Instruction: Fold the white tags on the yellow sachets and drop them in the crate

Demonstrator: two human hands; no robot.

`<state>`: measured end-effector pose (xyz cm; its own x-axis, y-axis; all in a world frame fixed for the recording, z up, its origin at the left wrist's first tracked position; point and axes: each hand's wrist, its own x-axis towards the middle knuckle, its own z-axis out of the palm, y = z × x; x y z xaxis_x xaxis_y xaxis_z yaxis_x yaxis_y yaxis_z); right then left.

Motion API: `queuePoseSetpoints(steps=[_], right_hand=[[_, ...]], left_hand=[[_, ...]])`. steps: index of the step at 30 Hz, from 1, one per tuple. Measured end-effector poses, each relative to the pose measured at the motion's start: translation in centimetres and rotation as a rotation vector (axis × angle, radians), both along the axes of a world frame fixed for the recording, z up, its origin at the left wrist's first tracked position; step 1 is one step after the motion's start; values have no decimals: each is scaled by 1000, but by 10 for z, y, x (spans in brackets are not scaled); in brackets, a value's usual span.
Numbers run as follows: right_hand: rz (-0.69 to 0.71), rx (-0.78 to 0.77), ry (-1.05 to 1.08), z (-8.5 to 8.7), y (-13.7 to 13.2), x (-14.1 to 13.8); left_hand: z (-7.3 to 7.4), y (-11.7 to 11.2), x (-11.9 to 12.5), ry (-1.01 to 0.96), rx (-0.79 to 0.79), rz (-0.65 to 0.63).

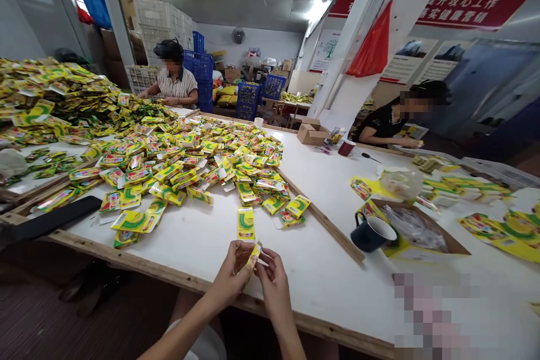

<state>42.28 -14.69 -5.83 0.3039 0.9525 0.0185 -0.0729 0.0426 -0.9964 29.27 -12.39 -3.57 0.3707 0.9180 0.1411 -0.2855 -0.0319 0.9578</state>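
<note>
My left hand point(233, 273) and my right hand point(272, 275) meet just above the near edge of the white table point(312, 270). Both pinch one small yellow and green packet point(253, 257) between the fingertips, with the packet edge-on to me. A single flat packet point(245, 223) lies on the table just beyond my hands. Farther back spreads a big heap of the same packets point(177, 157).
A dark mug point(371, 233) and an open cardboard box point(422, 233) holding clear bags stand at the right. A wooden strip point(324, 219) divides the tabletop. A black flat object point(54, 216) lies at the left. Two seated people work at the table's far side.
</note>
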Motion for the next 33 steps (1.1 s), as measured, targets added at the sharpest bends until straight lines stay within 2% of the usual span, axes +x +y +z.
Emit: queuePoseSetpoints(steps=[3,7,13,22,25,27,30,33], right_hand=[[-73,5,-27,1,0,3],[-92,31,-53,2,-2,5],[-28,41,-95,7,-6,5],[131,50,-284,22,1,18],[141,78,-324,25,7,12],[124,100,-293,24,10,6],[94,111,-229,23,11,1],[129,136,-287,24,9,0]], left_hand=[[-2,-4,2,-26,-68,14],[-2,-7,-2,48,-31,8],[-3,0,-8,106,-2,27],[-5,11,-20,233,38,-67],[-4,16,-24,289,74,-11],[-2,20,-25,237,85,28],[-1,25,-26,86,43,13],[0,27,-26,115,82,13]])
